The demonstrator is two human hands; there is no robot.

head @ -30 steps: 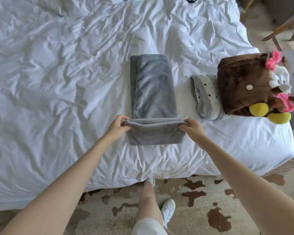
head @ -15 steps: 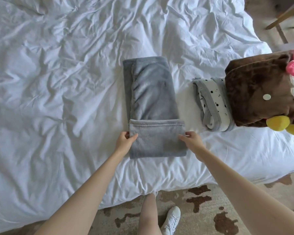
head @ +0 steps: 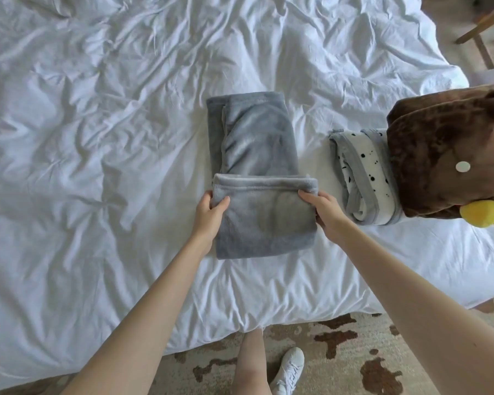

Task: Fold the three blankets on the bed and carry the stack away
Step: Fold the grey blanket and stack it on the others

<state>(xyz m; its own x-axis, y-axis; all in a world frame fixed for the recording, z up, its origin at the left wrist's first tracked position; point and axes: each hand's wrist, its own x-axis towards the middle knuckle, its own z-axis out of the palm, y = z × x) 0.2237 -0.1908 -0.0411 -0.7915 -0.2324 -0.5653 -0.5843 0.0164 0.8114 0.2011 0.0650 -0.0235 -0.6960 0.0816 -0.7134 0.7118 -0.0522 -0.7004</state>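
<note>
No readable text, label, brand, number or sign appeared anywhere in view. The white shoe (head: 288, 371) on the rug bore faint markings on its side, but they were too small and blurred to make out.

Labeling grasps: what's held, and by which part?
Grey blanket: left hand grips the folded section's left edge, right hand its right edge.

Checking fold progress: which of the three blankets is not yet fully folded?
The plain grey blanket, held by both hands; the spotted blanket and brown blanket are compact bundles.
</note>
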